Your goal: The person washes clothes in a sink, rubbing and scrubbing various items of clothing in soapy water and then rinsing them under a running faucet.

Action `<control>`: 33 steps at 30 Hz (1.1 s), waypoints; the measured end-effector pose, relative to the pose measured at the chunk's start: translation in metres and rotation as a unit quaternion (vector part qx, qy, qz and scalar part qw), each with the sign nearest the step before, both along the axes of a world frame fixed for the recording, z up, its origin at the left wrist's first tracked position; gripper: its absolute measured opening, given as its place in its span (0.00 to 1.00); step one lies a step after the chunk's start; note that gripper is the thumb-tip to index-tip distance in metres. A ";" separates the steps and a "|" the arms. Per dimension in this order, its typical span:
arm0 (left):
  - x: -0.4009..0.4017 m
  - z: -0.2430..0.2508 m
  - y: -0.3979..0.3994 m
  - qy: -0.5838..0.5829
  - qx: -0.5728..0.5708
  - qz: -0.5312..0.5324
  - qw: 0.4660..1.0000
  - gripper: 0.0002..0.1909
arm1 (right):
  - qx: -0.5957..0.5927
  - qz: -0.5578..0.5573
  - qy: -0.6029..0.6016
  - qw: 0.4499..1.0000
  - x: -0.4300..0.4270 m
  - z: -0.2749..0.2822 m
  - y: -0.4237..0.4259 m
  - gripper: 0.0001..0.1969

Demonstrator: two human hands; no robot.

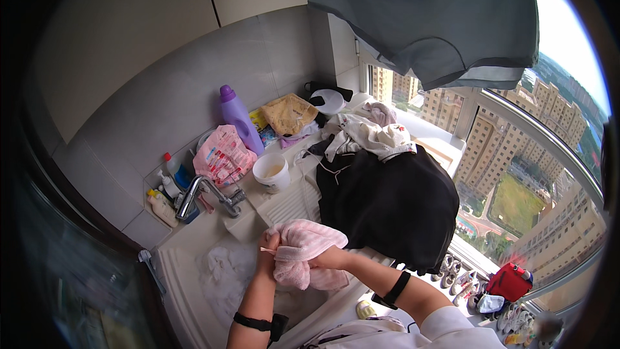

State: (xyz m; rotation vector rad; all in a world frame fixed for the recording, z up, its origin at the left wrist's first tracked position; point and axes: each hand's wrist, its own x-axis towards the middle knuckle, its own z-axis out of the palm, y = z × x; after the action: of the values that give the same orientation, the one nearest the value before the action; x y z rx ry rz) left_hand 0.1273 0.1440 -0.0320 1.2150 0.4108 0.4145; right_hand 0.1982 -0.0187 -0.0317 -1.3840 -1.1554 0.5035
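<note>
A pink and white striped towel [312,238] is bunched between my two hands, above the near part of a white laundry sink [181,291]. My left hand [269,248] grips its left side, with a small loop showing by the fingers. On the other side, my right hand [330,259] holds the cloth from beneath, its fingers mostly covered by the folds. White fabric [225,266] lies in sudsy water below and to the left. Just beyond the hands is the ribbed washboard [290,211] of the sink, partly covered by black clothing [382,198].
A chrome faucet [213,189] arches over the basin's back left. Behind stand a white tub [271,173], a pink pouch [225,155] and a purple bottle [240,118]. White clothing [373,135] tops the black pile. Dark fabric [426,19] hangs overhead; shoes [465,286] line the floor at right.
</note>
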 end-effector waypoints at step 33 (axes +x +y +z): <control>-0.018 0.033 0.031 -0.018 0.453 0.164 0.876 0.12 | -0.267 -0.470 -0.225 0.811 0.166 0.054 -0.062 0.21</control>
State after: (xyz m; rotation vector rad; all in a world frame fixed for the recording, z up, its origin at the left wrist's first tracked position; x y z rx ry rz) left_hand 0.1094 0.1748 0.0015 2.0519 0.3987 0.9931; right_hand 0.3641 -0.0811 0.0223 -2.4369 -0.5255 -0.2755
